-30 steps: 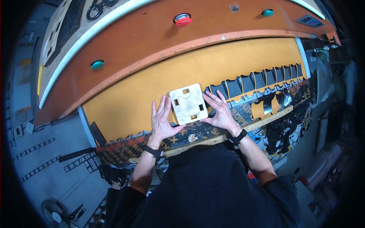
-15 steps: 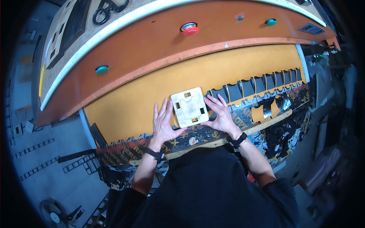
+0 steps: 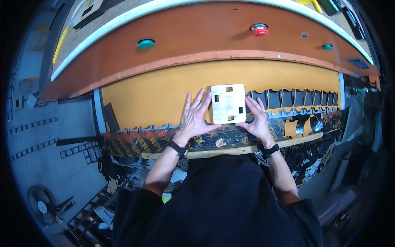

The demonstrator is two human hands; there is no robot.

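Observation:
A cream, round-cornered square plate with small rectangular slots lies on an orange-tan sheet, close to the sheet's near edge. My left hand is beside the plate's left edge, fingers spread flat on the sheet and thumb stretched toward the plate's lower corner. On the other side, my right hand has its fingertips at the plate's right edge and its thumb at the lower right corner. Both hands are open. To the right of the plate runs a row of dark cut-out gaps in the sheet, with thin strips between them.
Beyond the sheet rises an orange machine beam with a red push button and green buttons. A wooden strip edges the worn board in front of me. Tan scraps lie at right; a fan stands lower left.
The whole view has turned and shifted, so the machine now appears more level. The plate and both hands keep nearly the same places on the sheet.

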